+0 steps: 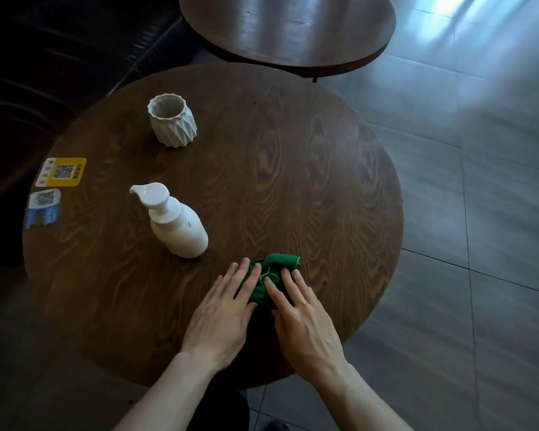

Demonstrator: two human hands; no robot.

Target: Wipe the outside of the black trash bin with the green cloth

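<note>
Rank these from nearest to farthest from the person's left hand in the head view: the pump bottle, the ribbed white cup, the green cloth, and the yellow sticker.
1. Green cloth: under the fingertips of the left hand, to its right.
2. Pump bottle: just beyond the hand, to the left.
3. Yellow sticker: near the left table edge.
4. Ribbed white cup: far side of the table.

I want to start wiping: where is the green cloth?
The green cloth lies bunched on the near part of the round table, under the fingertips of both hands, just right of the white pump bottle.
</note>
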